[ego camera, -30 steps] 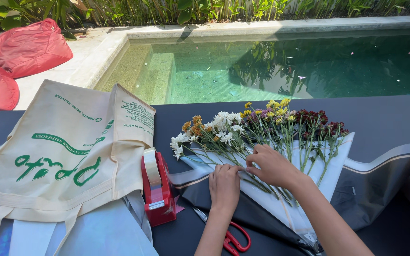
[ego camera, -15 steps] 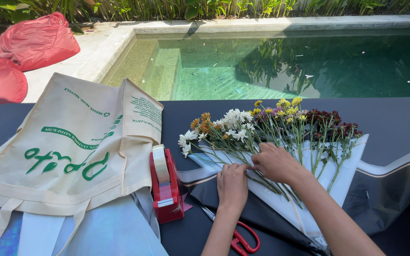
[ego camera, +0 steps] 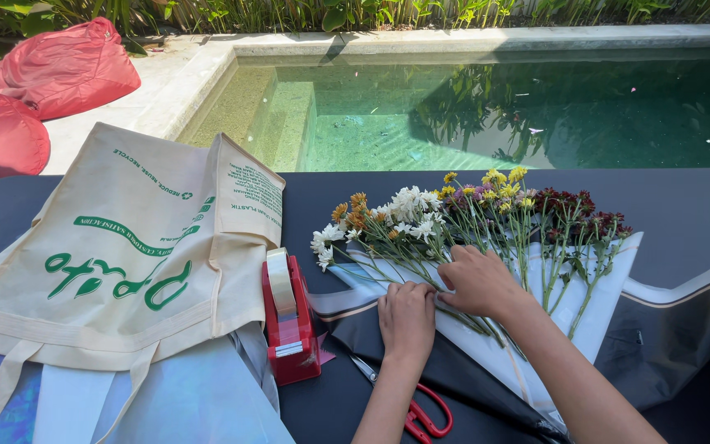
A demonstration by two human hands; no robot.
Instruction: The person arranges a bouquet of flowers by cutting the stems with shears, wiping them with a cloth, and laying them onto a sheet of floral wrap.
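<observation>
Head view: tape dispenser point(ego camera: 291, 329), scissors point(ego camera: 411, 407) beside flowers point(ego camera: 462, 215).

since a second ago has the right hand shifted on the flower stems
No. The right hand rests on the flower stems at the same spot beside the left hand, right of the red tape dispenser.

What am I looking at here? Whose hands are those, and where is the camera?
The camera sits on a person's head and looks down, so you see their own two bare hands. The left hand and right hand press on flower stems lying on white wrapping paper. Neither hand grips anything. On the dark table also lie a cloth bag, a red tape dispenser and red scissors. Behind is a green pool, with red beanbags beside it.
</observation>
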